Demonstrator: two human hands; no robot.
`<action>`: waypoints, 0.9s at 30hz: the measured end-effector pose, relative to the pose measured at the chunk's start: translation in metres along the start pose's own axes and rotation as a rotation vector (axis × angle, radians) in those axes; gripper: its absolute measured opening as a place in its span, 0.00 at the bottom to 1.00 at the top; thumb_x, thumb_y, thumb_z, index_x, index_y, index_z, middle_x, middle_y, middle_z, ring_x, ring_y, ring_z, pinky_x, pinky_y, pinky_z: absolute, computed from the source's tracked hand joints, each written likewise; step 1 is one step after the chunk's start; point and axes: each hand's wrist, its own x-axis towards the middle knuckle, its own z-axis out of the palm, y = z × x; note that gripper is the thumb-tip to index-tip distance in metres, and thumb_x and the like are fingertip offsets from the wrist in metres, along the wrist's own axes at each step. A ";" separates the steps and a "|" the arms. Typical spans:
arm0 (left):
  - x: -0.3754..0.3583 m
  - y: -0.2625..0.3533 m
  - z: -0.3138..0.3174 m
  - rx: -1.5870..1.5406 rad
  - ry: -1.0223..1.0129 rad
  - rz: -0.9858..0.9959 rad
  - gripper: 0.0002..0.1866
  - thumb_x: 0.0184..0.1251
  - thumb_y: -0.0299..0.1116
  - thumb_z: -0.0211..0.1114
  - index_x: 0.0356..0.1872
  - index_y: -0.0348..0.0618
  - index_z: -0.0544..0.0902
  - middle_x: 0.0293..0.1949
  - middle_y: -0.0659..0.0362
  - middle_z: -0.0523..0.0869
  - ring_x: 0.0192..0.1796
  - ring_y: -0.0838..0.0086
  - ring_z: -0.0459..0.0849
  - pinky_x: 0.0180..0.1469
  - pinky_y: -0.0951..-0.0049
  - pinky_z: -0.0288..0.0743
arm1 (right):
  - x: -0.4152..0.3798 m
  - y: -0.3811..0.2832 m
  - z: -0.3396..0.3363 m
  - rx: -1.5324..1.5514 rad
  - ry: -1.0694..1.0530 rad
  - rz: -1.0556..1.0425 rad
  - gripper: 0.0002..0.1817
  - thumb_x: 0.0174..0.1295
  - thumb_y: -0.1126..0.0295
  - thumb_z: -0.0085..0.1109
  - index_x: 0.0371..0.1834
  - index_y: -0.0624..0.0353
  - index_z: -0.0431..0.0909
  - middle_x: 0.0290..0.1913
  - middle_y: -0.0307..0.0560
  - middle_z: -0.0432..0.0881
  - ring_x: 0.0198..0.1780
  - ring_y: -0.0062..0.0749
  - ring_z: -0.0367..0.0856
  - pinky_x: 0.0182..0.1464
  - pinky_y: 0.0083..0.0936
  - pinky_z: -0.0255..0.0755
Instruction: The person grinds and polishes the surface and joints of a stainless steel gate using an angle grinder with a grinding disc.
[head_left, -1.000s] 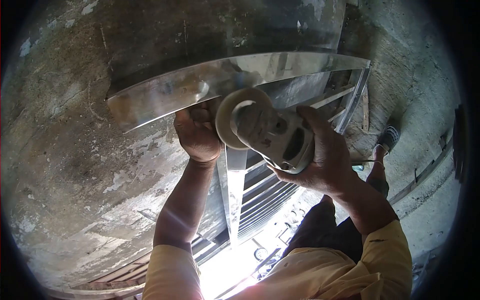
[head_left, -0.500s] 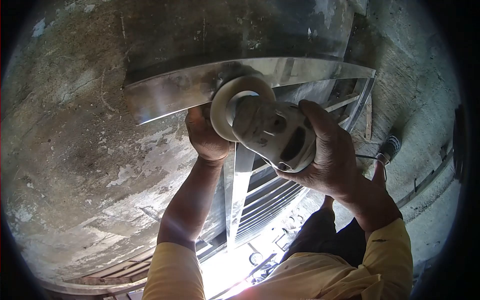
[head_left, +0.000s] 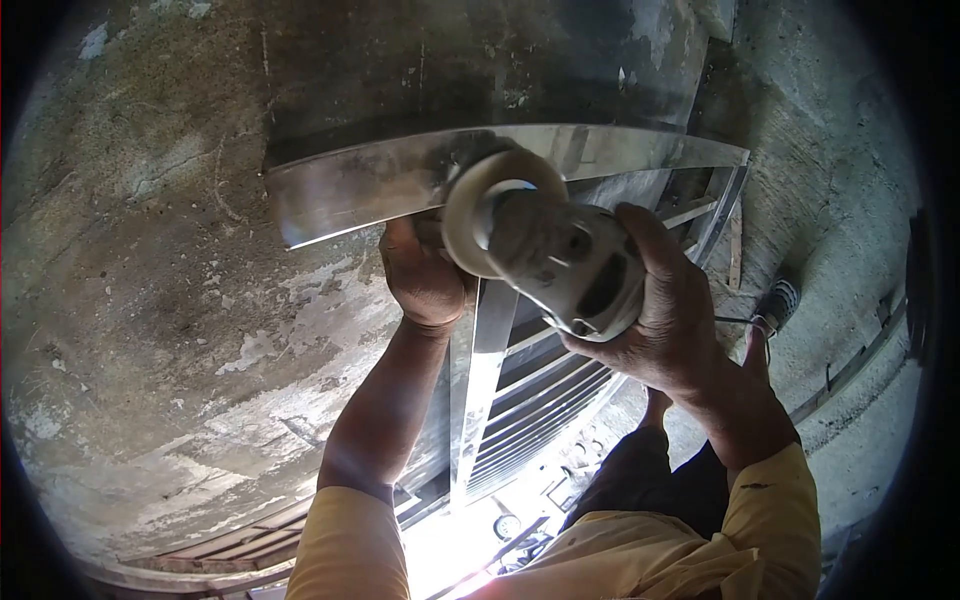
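An angle grinder (head_left: pixel 565 255) with a pale round buffing wheel (head_left: pixel 462 225) is in my right hand (head_left: pixel 675 310), whose fingers and thumb are wrapped round its body. The wheel lies against the wide top bar of a shiny metal frame (head_left: pixel 350 195). Below that bar, at the left of the wheel, my left hand (head_left: pixel 425 275) is closed on the frame beside the upright; its fingertips are partly hidden behind the wheel. Slanting slats (head_left: pixel 530 400) run across the frame lower down.
A worn, stained concrete floor (head_left: pixel 200 300) surrounds the frame. A dark flat sheet (head_left: pixel 480 70) lies beyond the top bar. At the right are a foot in a sandal (head_left: pixel 780 300) and a long strip (head_left: pixel 850 365). Strong light glares at the bottom middle.
The grinder and its wheel have shifted slightly right along the top bar. The view has moved a little too. Both hands keep their grip.
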 end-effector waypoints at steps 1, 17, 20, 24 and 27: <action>0.002 0.002 0.005 -0.026 -0.046 0.027 0.28 0.83 0.47 0.42 0.62 0.29 0.76 0.52 0.44 0.86 0.55 0.61 0.87 0.57 0.63 0.83 | -0.002 0.002 -0.001 0.003 -0.003 0.011 0.62 0.38 0.68 0.88 0.77 0.58 0.52 0.54 0.62 0.81 0.51 0.52 0.88 0.50 0.38 0.87; -0.005 -0.007 -0.019 -0.019 -0.053 -0.059 0.33 0.83 0.53 0.37 0.69 0.32 0.68 0.59 0.43 0.81 0.58 0.55 0.85 0.60 0.59 0.85 | -0.003 -0.004 0.006 0.046 -0.018 0.007 0.63 0.38 0.67 0.89 0.77 0.58 0.51 0.55 0.63 0.80 0.53 0.52 0.87 0.52 0.38 0.86; -0.016 -0.010 -0.046 0.451 -0.128 0.205 0.29 0.83 0.50 0.39 0.66 0.34 0.70 0.57 0.45 0.83 0.56 0.58 0.86 0.59 0.63 0.85 | 0.008 -0.016 0.005 0.066 -0.049 0.019 0.63 0.39 0.66 0.88 0.77 0.58 0.51 0.55 0.63 0.80 0.53 0.52 0.87 0.52 0.38 0.86; -0.005 0.001 -0.013 0.139 -0.189 0.097 0.22 0.82 0.42 0.45 0.62 0.35 0.73 0.54 0.47 0.84 0.51 0.64 0.88 0.53 0.70 0.85 | -0.007 -0.004 0.003 0.037 -0.040 0.039 0.63 0.39 0.65 0.88 0.77 0.58 0.51 0.55 0.62 0.80 0.53 0.52 0.87 0.51 0.38 0.86; -0.002 -0.001 0.004 0.005 -0.153 0.095 0.20 0.82 0.38 0.45 0.61 0.34 0.74 0.53 0.50 0.85 0.49 0.67 0.88 0.51 0.71 0.85 | -0.017 0.006 0.004 0.000 -0.006 0.064 0.63 0.38 0.65 0.89 0.76 0.58 0.51 0.55 0.62 0.80 0.53 0.52 0.87 0.51 0.37 0.87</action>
